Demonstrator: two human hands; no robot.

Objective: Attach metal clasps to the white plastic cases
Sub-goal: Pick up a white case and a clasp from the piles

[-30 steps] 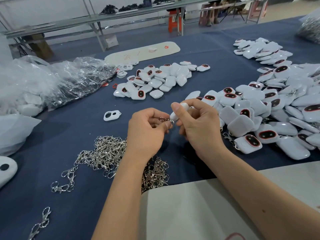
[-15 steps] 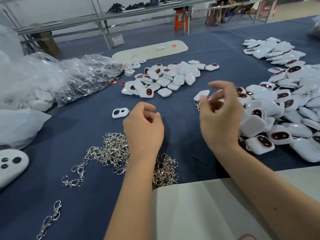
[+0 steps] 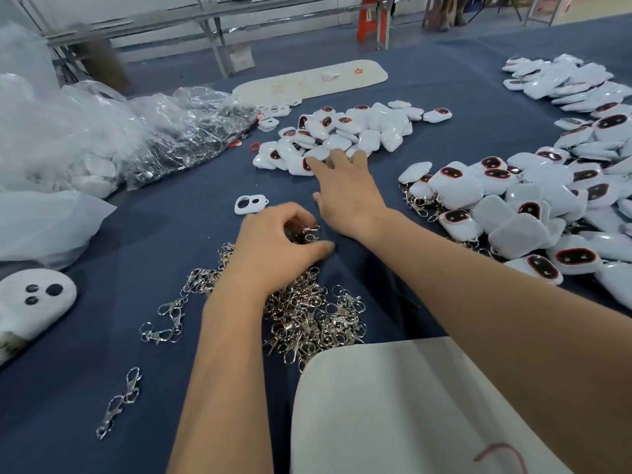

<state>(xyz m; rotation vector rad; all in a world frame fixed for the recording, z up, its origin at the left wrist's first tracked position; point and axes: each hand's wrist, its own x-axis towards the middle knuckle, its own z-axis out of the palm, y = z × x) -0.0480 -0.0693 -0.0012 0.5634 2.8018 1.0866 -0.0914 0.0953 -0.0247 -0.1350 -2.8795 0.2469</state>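
A heap of silver metal clasps lies on the blue tablecloth in front of me. My left hand is over its far edge, fingers curled and pinching a clasp. My right hand stretches forward with straight fingers, its fingertips touching the near edge of a pile of white plastic cases without clasps. A large spread of white cases, several with clasps hanging from them, covers the right side.
A clear plastic bag of clasps and white bags lie at the left. A lone white frame piece sits near my left hand. Loose clasps lie front left. A white board covers the near edge. A long white tray lies far back.
The right hand let go of the finished case at the right pile and has reached forward to the far pile. The left hand dropped onto the clasp heap and pinched a clasp.
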